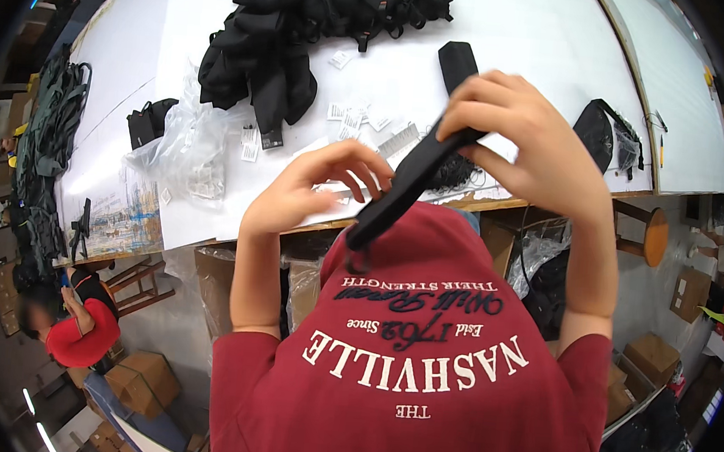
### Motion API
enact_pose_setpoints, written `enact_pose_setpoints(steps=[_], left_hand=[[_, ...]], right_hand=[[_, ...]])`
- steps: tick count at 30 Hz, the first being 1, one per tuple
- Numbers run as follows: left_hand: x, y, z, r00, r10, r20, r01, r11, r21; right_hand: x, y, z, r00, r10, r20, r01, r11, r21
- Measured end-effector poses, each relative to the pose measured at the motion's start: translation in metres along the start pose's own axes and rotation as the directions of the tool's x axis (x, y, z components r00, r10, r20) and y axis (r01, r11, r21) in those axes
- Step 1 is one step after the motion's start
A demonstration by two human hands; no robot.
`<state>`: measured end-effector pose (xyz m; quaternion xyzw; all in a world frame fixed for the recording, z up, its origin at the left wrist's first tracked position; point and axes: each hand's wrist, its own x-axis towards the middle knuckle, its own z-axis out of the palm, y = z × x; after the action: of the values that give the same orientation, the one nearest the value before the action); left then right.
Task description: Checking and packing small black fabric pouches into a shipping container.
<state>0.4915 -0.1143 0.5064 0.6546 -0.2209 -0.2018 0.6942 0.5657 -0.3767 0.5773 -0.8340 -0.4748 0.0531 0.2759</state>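
Head view: The right hand point(526, 141) grips a black padded strip point(410, 179) at its upper section, with the fingers closed around it and the thumb on the near side. The strip is held at a slant above the front edge of the white tabletop point(547, 37); its upper end points away from the person and its lower end lies in front of the maroon shirt point(409, 332). The left hand point(292, 195) is positioned at the left side of the lower section; its fingers are partly bent and spread from the thumb, not closed on the strip, and fingertip contact cannot be confirmed. Behind the hands, several white tags point(350, 123) lie scattered on the tabletop, and a bundle of black cord point(459, 176) is located just beyond the strip. A pile of black bags point(261, 52) occupies the far left portion. Left of the pile's near end are a clear plastic bag point(193, 153) and a small black pouch point(149, 123). A further black bag point(593, 134) rests near the right edge. At lower left, well apart from the tabletop work, is a person in a red top point(85, 336), near a cardboard box point(143, 381).
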Motion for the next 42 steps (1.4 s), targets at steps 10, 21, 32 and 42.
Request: enact_pose_setpoints(steps=[10, 21, 32, 42], left_hand=[[0.001, 0.000, 0.042, 0.860, -0.145, -0.490, 0.166, 0.986, 0.000], [-0.024, -0.007, 0.057, 0.693, -0.022, -0.721, -0.044, 0.996, -0.073], [-0.030, 0.005, 0.077, 0.734, 0.350, -0.582, 0.013, 0.849, 0.528], [-0.020, -0.006, 0.086, 0.794, -0.214, -0.569, 0.406, 0.883, 0.235]], right_hand=[[0.002, -0.006, 0.064, 0.842, 0.137, -0.522, -0.076, 0.988, 0.136], [-0.030, -0.047, 0.066, 0.842, 0.539, -0.024, -0.379, 0.622, 0.685], [-0.029, -0.046, 0.059, 0.946, 0.286, -0.156, -0.210, 0.902, 0.377], [-0.042, -0.040, 0.081, 0.951, 0.303, -0.061, -0.296, 0.949, 0.105]])
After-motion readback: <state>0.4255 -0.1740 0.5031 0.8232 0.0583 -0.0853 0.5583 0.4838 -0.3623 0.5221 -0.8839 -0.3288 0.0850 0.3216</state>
